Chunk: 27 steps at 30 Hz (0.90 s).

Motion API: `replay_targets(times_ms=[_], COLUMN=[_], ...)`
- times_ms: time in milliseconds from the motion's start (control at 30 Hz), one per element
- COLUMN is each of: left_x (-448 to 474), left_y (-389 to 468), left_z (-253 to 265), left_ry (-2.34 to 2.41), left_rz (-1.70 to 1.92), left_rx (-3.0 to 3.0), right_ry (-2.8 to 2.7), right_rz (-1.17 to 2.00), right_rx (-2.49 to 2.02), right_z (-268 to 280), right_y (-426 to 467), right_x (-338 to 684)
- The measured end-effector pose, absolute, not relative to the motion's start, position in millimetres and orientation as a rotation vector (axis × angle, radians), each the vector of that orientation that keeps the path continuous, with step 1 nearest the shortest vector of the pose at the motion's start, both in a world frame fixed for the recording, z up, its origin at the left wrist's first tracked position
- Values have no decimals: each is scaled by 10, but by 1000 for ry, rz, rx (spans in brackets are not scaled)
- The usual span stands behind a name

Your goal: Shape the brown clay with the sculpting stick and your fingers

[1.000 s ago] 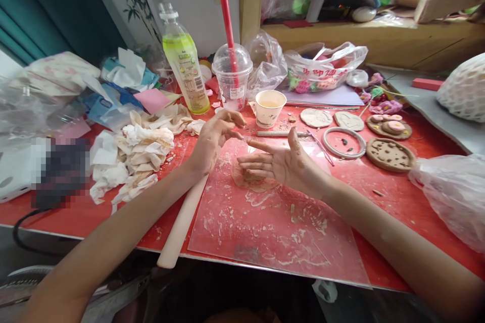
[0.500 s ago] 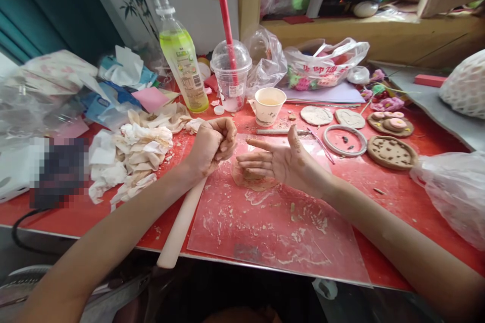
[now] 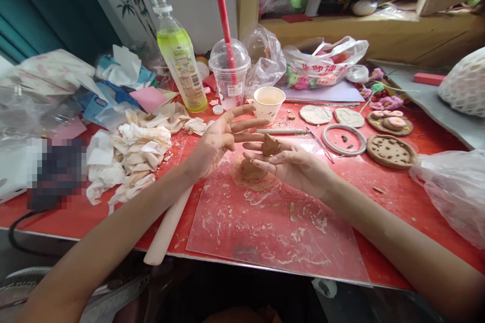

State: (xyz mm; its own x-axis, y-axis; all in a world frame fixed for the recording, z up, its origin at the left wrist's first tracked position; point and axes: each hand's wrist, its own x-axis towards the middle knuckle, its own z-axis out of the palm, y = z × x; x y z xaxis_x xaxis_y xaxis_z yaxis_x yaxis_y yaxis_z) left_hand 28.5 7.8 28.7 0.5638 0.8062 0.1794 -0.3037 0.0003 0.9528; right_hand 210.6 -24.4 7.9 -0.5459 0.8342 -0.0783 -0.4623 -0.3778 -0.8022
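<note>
My left hand point(image 3: 216, 139) is open, its fingers stretched out to the right just in front of the paper cup point(image 3: 270, 102). My right hand point(image 3: 295, 164) holds a small lump of brown clay point(image 3: 270, 145) between thumb and fingers. Beneath the hands, a flat round of clay with a thicker brown mound point(image 3: 253, 171) on it rests on the clear plastic sheet point(image 3: 265, 242). A pale rolling pin point(image 3: 168, 229) lies under my left forearm, its near end sticking out past the table edge.
Crumpled tissues point(image 3: 142, 149) lie to the left. Behind stand a green drink bottle point(image 3: 182, 70) and a domed plastic cup point(image 3: 230, 73). To the right are a grey ring point(image 3: 344, 153), a spotted clay disc point(image 3: 392, 151) and a plastic bag point(image 3: 450, 192). Clay crumbs dot the sheet.
My left hand has opened from a fist and its fingers now reach right. The clay lump now shows in my right hand, whose fingers have curled. The rolling pin has shifted slightly left.
</note>
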Motion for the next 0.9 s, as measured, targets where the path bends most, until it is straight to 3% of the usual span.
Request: replay_targets(times_ms=[267,900], left_x=[285,304], left_y=[134,90], left_z=[273,174], left_ry=[480,718], left_rz=[948,835], left_rx=[1209,1621], right_ry=[-820,-910], right_rz=[1893,1621], right_rx=[-656,-846], right_z=[76,125], right_y=[-234,-276], right_x=[2117,2143])
